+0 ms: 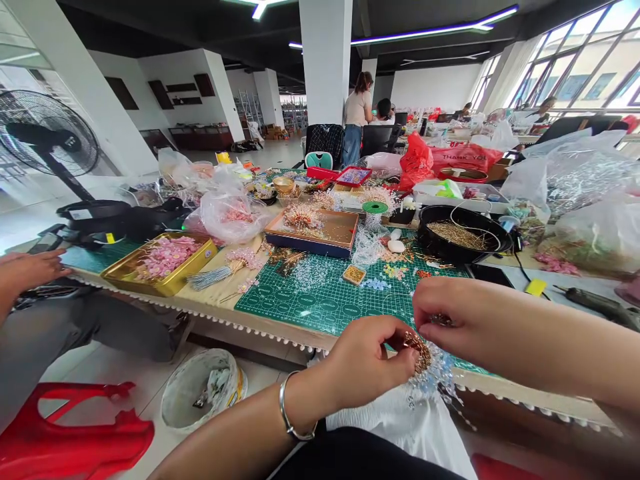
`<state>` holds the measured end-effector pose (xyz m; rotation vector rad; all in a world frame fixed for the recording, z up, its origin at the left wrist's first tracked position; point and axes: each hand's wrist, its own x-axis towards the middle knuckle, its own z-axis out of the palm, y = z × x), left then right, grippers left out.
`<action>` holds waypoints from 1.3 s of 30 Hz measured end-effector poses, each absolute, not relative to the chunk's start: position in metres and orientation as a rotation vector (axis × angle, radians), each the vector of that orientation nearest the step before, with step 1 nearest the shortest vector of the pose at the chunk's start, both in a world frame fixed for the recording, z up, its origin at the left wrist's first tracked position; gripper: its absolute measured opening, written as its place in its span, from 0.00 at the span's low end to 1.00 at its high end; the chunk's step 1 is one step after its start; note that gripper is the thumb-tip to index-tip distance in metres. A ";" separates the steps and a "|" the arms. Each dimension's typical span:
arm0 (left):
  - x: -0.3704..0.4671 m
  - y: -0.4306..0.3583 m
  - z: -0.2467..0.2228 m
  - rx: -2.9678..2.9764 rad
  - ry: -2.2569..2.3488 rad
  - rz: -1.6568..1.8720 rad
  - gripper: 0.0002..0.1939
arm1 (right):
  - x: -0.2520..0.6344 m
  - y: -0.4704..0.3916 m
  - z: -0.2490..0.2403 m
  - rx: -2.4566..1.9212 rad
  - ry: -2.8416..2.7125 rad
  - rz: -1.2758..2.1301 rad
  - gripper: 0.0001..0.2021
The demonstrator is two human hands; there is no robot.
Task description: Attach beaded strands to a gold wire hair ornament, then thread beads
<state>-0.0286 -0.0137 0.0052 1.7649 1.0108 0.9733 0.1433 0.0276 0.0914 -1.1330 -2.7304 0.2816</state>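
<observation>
My left hand (375, 357), with a silver bangle at the wrist, is closed round the gold wire base of a beaded ornament (434, 370). Clear and pale blue beads spread from the ornament on its right side, over my white clothing (400, 423). Just above and to the right, my right hand (437, 313) is pinched near the ornament's top; something small and dark shows at its fingers, too small to name. Beyond both hands lies a green cutting mat (320, 303) with loose clear, blue and yellow beads and a small square box of gold beads (354, 275).
A gold tray of pink flowers (173, 283), a shallow box (313, 250) and a black pan (463, 260) stand on the table. A glue gun (600, 305) lies at right. Another person's hand (37, 267) is at far left, above a white bucket (175, 400) and red stool (95, 433).
</observation>
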 end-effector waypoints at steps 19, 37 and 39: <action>-0.035 0.003 -0.015 2.058 1.177 1.773 0.08 | 0.105 -0.003 0.036 -1.519 -2.077 0.546 0.11; -0.042 0.003 -0.012 1.789 1.209 1.645 0.08 | 0.106 -0.035 0.030 -1.292 -1.619 1.164 0.13; -0.045 0.002 -0.010 1.845 1.191 1.655 0.08 | 0.108 -0.039 0.027 -1.298 -1.515 1.222 0.12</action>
